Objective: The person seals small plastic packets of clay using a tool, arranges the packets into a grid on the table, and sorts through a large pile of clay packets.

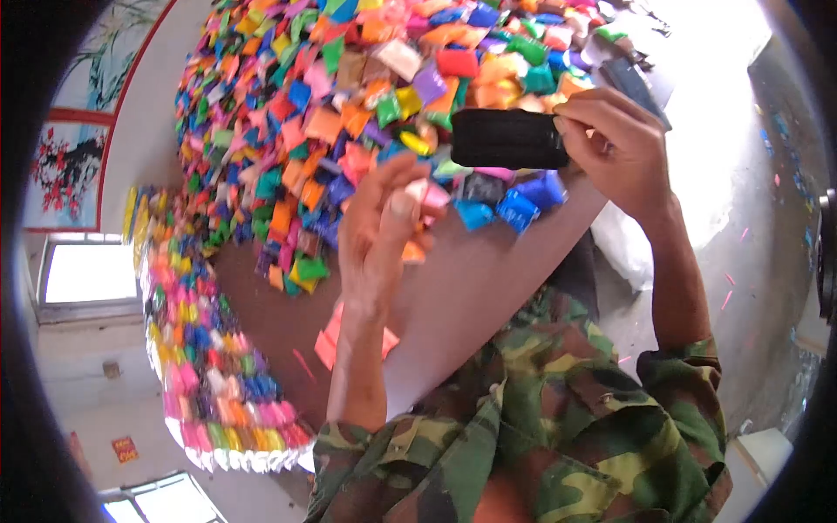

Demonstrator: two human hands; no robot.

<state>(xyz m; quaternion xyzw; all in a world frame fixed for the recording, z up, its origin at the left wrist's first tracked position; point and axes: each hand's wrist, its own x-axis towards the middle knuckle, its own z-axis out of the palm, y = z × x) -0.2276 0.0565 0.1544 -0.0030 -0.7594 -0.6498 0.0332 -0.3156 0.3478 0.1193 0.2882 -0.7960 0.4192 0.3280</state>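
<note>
A flat black rectangular object (508, 139) is pinched at its right end between the thumb and fingers of my right hand (615, 148). It is held level above the near edge of the pile; whether it is a phone or a dark packet I cannot tell. My left hand (381, 222) is raised over the table with fingers loosely bent and apart, slightly blurred. A pale pink packet (422, 192) shows by its fingertips, seemingly behind them. Blue packets (518, 209) and a dark grey packet (483, 188) lie below the black object.
A large heap of small coloured packets (323, 126) covers much of the brown table (462, 288). Rows of packets (235, 388) line its left side. Salmon-coloured pieces (328, 338) lie beside my left forearm. A dark box-like thing (634, 87) stands beyond my right hand.
</note>
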